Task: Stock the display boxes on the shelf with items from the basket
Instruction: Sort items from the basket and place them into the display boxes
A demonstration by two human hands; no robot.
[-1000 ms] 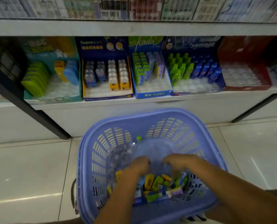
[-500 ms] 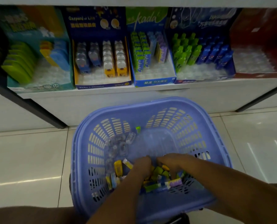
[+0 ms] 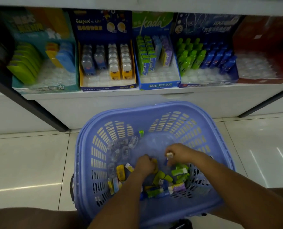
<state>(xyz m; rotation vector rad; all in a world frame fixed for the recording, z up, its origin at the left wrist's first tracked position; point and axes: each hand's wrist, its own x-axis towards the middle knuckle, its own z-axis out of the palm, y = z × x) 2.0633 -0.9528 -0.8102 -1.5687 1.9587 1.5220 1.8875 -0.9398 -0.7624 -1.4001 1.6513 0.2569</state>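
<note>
Down in the basket, left hand has its fingers curled round a yellow piece; clear cases lie just left of those fingers, loose mixed items right under them. Just beside it, right hand has its fingers pinching a small pale-ended item held clear of the pile, which looks like sorting by type so each grab suits one box. Well beyond the fingers, display boxes sit on the shelf, front slots unfilled, so stock likely goes there.
</note>
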